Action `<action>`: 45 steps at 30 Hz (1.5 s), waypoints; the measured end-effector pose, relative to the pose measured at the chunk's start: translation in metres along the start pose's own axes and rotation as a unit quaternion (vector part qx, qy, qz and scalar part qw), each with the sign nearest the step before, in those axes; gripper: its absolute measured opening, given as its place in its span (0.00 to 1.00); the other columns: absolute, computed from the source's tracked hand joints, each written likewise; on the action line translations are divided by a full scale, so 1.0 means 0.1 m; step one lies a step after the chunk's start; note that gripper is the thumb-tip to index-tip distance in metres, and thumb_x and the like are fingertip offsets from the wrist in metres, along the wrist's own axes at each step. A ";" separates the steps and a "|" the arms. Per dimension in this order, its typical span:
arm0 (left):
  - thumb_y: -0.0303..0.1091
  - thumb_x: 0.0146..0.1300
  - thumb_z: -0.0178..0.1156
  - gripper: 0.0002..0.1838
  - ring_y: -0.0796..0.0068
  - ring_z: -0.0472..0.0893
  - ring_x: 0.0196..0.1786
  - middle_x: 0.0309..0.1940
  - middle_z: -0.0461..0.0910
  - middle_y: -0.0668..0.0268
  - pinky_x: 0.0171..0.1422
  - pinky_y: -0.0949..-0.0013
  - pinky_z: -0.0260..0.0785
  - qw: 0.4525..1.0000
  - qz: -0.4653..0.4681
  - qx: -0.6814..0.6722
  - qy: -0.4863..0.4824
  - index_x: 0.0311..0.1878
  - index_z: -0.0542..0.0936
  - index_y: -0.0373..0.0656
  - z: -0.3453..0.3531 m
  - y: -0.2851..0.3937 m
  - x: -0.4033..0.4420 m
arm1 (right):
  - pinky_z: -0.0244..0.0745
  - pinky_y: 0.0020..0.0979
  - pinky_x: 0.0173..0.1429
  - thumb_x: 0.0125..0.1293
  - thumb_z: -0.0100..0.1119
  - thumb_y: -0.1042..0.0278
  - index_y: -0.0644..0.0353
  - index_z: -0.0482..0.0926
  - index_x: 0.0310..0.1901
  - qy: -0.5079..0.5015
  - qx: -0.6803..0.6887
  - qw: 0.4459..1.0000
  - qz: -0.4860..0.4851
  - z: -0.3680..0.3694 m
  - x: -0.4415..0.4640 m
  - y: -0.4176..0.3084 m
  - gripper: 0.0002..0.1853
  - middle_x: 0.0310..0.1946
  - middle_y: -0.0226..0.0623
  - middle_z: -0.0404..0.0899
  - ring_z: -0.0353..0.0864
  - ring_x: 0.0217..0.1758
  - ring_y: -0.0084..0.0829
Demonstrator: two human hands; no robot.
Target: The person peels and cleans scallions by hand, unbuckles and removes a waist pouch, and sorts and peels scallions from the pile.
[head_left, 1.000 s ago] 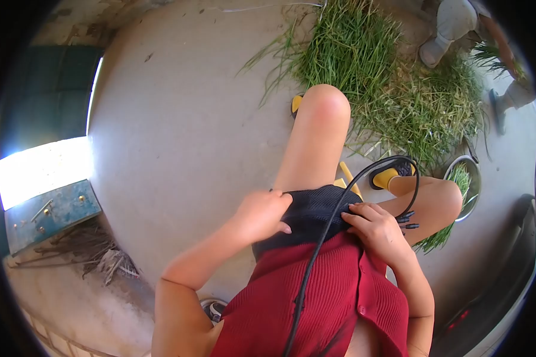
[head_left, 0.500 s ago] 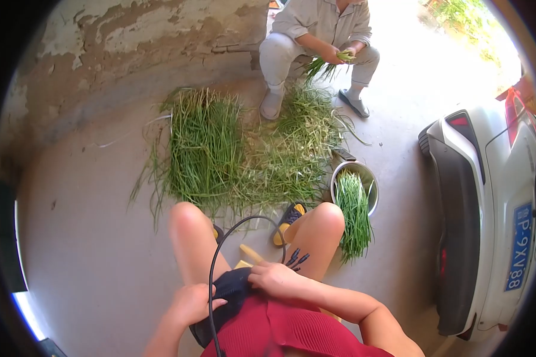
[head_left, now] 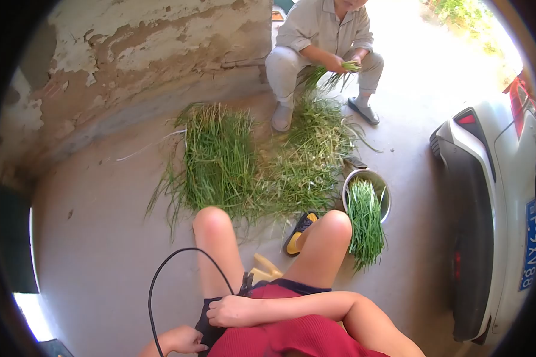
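My right hand (head_left: pixel 231 311) lies across my lap, its fingers curled down on my dark shorts (head_left: pixel 205 321); what they grip, if anything, is hidden. Lower and further left, my left hand (head_left: pixel 184 340) is closed with its fingertips at the edge of the same dark cloth. A black cable (head_left: pixel 161 268) loops up past my left wrist and comes down by my right hand. Black plugs (head_left: pixel 246 284) stick up just beyond that hand. Between my thighs, a yellowish piece (head_left: pixel 267 268), perhaps part of a seat, shows on the far side of my lap.
Long green stalks (head_left: pixel 217 160) lie in a thick pile, with looser stalks (head_left: pixel 309 160) beside it. A metal bucket (head_left: pixel 389 202) holds a green bunch (head_left: pixel 365 220). Opposite, a seated person (head_left: pixel 321 35) holds stalks. A white car (head_left: pixel 488 178) stands at right, a peeling wall (head_left: pixel 155 41) behind.
Both hands have moved left and down across my lap, the right one more. The cable loop has swung left. My view has shifted, so the pile, bucket and car appear further right.
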State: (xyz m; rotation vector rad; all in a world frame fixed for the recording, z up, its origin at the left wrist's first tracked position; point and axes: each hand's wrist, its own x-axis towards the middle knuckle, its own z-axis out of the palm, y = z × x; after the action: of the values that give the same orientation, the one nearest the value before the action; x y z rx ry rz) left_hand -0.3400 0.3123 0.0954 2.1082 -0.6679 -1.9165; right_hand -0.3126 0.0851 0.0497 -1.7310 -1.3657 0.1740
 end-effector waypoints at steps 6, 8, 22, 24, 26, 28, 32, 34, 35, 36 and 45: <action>0.34 0.45 0.62 0.08 0.60 0.75 0.24 0.20 0.77 0.54 0.31 0.59 0.67 0.985 0.025 -0.161 0.051 0.23 0.79 0.39 1.16 -0.34 0.17 | 0.75 0.31 0.42 0.62 0.56 0.73 0.65 0.79 0.34 0.064 0.286 0.955 0.036 -0.72 -0.14 -0.23 0.05 0.30 0.43 0.78 0.79 0.36 0.40; 0.36 0.47 0.61 0.10 0.54 0.76 0.27 0.23 0.78 0.51 0.34 0.58 0.68 0.980 -0.028 -0.192 0.048 0.25 0.79 0.38 1.28 -0.21 0.12 | 0.76 0.33 0.42 0.61 0.59 0.76 0.65 0.81 0.37 0.115 0.325 0.925 0.156 -1.05 -0.53 -0.30 0.05 0.34 0.42 0.81 0.81 0.37 0.38; 0.46 0.50 0.62 0.18 0.46 0.79 0.40 0.33 0.79 0.47 0.42 0.57 0.71 0.995 -0.057 -0.034 -0.075 0.32 0.81 0.38 1.23 -0.53 0.42 | 0.74 0.26 0.46 0.58 0.62 0.66 0.67 0.73 0.50 0.129 0.465 0.516 0.708 0.47 -2.65 -1.75 0.20 0.41 0.38 0.81 0.79 0.42 0.25; 0.47 0.48 0.64 0.19 0.48 0.79 0.37 0.31 0.80 0.48 0.39 0.56 0.71 0.991 -0.077 -0.053 -0.097 0.30 0.81 0.38 0.47 -0.11 0.23 | 0.73 0.26 0.48 0.61 0.60 0.69 0.66 0.73 0.51 0.210 0.466 0.481 0.712 0.45 -2.49 -1.76 0.18 0.42 0.33 0.80 0.78 0.44 0.21; 0.45 0.49 0.64 0.17 0.51 0.79 0.33 0.25 0.79 0.49 0.38 0.57 0.71 0.995 -0.087 0.005 -0.042 0.27 0.80 0.37 -0.04 0.14 0.15 | 0.73 0.25 0.49 0.64 0.57 0.73 0.65 0.73 0.52 0.261 0.444 0.475 0.714 0.46 -2.41 -1.77 0.15 0.43 0.30 0.79 0.76 0.46 0.19; 0.43 0.50 0.63 0.16 0.52 0.78 0.32 0.26 0.78 0.52 0.38 0.58 0.71 0.987 -0.052 -0.053 0.144 0.28 0.78 0.37 -0.45 0.42 0.07 | 0.72 0.26 0.50 0.65 0.55 0.75 0.65 0.73 0.53 0.284 0.377 0.488 0.735 0.37 -2.29 -1.72 0.14 0.45 0.31 0.79 0.75 0.48 0.19; 0.33 0.50 0.60 0.09 0.61 0.76 0.29 0.28 0.75 0.58 0.34 0.64 0.69 0.937 0.148 -0.065 0.310 0.32 0.77 0.36 -0.47 0.46 0.21 | 0.71 0.24 0.51 0.66 0.51 0.79 0.64 0.73 0.54 0.366 0.303 0.503 0.721 0.50 -2.33 -1.63 0.14 0.44 0.29 0.78 0.75 0.47 0.19; 0.29 0.50 0.58 0.08 0.66 0.75 0.29 0.29 0.74 0.61 0.33 0.67 0.68 0.922 0.150 -0.242 0.264 0.33 0.77 0.37 -0.32 0.37 0.32 | 0.69 0.22 0.46 0.68 0.47 0.77 0.65 0.73 0.51 0.434 0.318 0.475 0.696 0.41 -2.24 -1.62 0.11 0.38 0.25 0.75 0.73 0.41 0.17; 0.27 0.49 0.57 0.07 0.67 0.76 0.33 0.32 0.75 0.62 0.34 0.68 0.70 0.927 0.116 -0.264 0.240 0.33 0.77 0.37 -0.27 0.30 0.33 | 0.68 0.21 0.45 0.69 0.47 0.76 0.65 0.73 0.49 0.445 0.318 0.476 0.689 0.32 -2.15 -1.57 0.10 0.37 0.24 0.74 0.71 0.39 0.16; 0.24 0.48 0.57 0.07 0.68 0.78 0.38 0.34 0.76 0.62 0.35 0.70 0.72 0.929 0.082 -0.286 0.219 0.33 0.77 0.38 -0.23 0.20 0.30 | 0.67 0.21 0.43 0.69 0.47 0.75 0.65 0.73 0.48 0.454 0.317 0.480 0.681 0.22 -2.10 -1.52 0.09 0.35 0.23 0.73 0.70 0.37 0.15; 0.35 0.54 0.58 0.10 0.55 0.79 0.33 0.28 0.79 0.54 0.38 0.60 0.70 0.940 -0.124 -0.297 0.117 0.34 0.80 0.38 0.18 0.04 0.09 | 0.62 0.18 0.44 0.72 0.46 0.61 0.61 0.74 0.41 0.437 0.428 0.562 0.556 -0.32 -1.58 -0.77 0.12 0.33 0.21 0.71 0.65 0.38 0.13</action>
State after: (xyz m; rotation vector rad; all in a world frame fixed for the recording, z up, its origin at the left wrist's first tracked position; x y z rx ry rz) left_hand -0.3575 0.3076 0.0871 2.0192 0.2206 -1.6484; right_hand -0.4082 -0.0651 0.0602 -1.1771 0.6654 0.4787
